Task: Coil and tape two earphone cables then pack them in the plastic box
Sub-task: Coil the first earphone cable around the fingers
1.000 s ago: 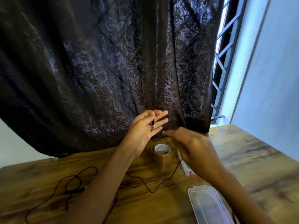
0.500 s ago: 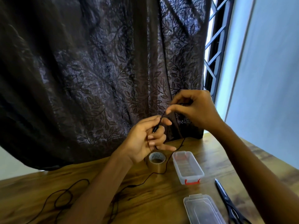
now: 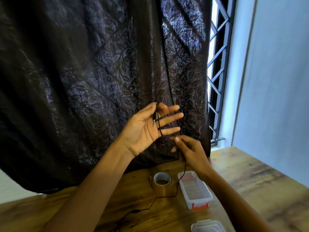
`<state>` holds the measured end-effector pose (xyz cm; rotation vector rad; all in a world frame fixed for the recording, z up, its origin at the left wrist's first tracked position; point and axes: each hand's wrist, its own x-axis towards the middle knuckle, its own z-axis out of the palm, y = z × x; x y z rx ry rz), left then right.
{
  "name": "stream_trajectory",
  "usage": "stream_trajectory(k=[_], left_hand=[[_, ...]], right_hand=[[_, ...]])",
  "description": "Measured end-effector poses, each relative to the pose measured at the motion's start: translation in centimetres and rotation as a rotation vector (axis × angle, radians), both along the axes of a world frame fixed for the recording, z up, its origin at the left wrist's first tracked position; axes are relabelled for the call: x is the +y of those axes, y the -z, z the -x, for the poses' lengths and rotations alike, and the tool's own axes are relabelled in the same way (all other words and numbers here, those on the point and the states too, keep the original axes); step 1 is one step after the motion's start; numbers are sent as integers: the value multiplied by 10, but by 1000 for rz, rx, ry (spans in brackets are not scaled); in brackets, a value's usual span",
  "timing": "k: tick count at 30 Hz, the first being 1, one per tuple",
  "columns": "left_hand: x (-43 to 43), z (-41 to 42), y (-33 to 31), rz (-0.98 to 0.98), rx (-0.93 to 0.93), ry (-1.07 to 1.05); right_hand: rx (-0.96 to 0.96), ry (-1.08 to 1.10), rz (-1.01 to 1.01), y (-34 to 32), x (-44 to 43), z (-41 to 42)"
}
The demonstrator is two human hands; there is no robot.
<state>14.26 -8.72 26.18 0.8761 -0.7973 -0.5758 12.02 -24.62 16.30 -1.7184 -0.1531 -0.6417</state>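
Head view: left hand (image 3: 147, 129) is spread flat, earphone cable (image 3: 159, 124) draped over its fingers, plug on the palm. Right hand (image 3: 192, 153) pinches the slack above the worktop (image 3: 250, 173). Light and limp, it probably tangles easily, so grip close to the coil.

The left hand (image 3: 143, 129) is raised, palm shown, fingers straight and spread. The right hand (image 3: 192, 151) is held lower, fingers curled, and the earphone cable (image 3: 185, 166) is pinched in it.
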Motion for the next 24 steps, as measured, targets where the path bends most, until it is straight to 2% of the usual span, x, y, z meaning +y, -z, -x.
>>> stream_trajectory(k=[6,8,10,13,15,18,24], left_hand=[[-3,-4,-10,-13,-17,-75],[-4,-6,-9,-31,-36,-117],[-6,-8,-6,-44,-59,-176],[-8,-10,-2,-55,-74,-246],[-10,-10,2,-82,-89,-273],[-13,-7,6,-125,-116,-285],[-20,9,9,-150,-194,-199]], right_hand=[[133,13,78,23,2,11],[115,57,274,20,1,19],[56,193,603,11,0,27],[-188,431,1028,-10,2,41],[-314,490,1164,-28,5,52],[-508,489,1254,-59,7,66],[-677,514,1222,-108,5,61]])
